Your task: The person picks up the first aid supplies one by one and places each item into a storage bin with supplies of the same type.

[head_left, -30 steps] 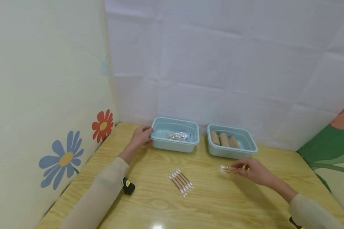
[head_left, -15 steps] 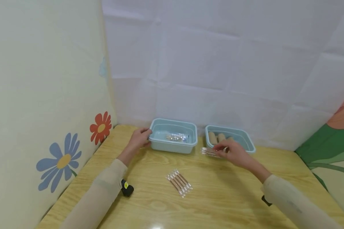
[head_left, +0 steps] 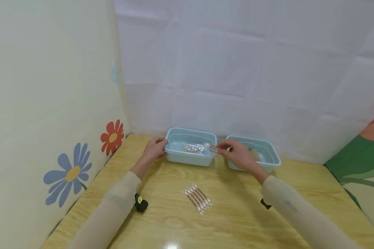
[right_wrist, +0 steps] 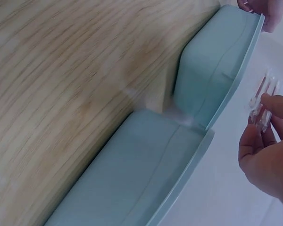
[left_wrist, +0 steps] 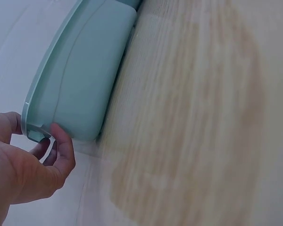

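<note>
My left hand grips the left end of a light blue plastic bin; in the left wrist view its thumb and fingers pinch the bin's rim. My right hand pinches a small strip of clear-wrapped cotton swabs with reddish-brown sticks, held over that bin's right edge. The right wrist view shows the wrapped swabs between thumb and fingers. Inside the left bin lies a clear packet of swabs. Another strip of wrapped swabs rests on the table in front.
A second light blue bin stands to the right with tan rolls inside, partly hidden by my right hand. Both bins sit near the white sheet at the back of the wooden table. A flower-printed wall borders the left.
My right hand has carried the strip of swabs leftward and away from me, from in front of the right bin to above the left bin's edge. My left hand keeps its grip on the rim.
</note>
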Motion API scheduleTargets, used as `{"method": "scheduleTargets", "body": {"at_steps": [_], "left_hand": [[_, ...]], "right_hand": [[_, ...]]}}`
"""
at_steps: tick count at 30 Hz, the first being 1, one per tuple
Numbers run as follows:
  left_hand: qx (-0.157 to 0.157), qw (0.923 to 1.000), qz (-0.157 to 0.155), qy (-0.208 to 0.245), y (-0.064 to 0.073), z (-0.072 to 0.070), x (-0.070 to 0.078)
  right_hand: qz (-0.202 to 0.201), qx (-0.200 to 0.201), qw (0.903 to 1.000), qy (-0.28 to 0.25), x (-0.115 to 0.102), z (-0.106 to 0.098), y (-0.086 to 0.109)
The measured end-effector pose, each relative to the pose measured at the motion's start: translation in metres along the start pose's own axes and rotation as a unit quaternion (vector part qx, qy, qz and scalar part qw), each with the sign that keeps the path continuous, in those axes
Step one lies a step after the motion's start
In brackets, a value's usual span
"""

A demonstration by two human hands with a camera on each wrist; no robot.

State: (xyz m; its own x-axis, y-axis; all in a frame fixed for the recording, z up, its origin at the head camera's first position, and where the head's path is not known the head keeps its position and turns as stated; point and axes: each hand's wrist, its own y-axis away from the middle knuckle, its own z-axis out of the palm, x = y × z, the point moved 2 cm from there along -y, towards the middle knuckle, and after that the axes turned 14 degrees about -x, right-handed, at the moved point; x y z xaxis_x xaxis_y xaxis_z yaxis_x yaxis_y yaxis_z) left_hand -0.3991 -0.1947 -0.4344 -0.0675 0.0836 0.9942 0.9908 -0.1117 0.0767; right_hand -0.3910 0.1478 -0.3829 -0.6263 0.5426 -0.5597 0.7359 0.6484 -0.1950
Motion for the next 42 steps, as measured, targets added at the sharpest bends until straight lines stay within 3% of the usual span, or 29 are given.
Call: {"method": "scheduleTargets", "body": {"at_steps": [15,23,29,42], "left_hand": [[0.002,1.0,0.002,0.007,-0.001,-0.001,-0.002],[0.001,1.0,-0.002,-0.001,-0.001,-0.002,-0.003],[-0.002,1.0,-0.003,0.001,-0.002,0.0,-0.003],[-0.001,1.0,-0.003,0.001,-0.004,-0.002,-0.005]], "right_hand": [[-0.001,0.004,0.9994,-0.036,-0.023,0.026,-0.041],[-0.001,0.006,0.9979,-0.065,-0.022,0.041,-0.059],[0.014,0.033,0.9957,-0.085,-0.019,0.045,-0.058],[-0.029,0.04,0.9976,-0.049,-0.036,0.04,-0.045]]}}
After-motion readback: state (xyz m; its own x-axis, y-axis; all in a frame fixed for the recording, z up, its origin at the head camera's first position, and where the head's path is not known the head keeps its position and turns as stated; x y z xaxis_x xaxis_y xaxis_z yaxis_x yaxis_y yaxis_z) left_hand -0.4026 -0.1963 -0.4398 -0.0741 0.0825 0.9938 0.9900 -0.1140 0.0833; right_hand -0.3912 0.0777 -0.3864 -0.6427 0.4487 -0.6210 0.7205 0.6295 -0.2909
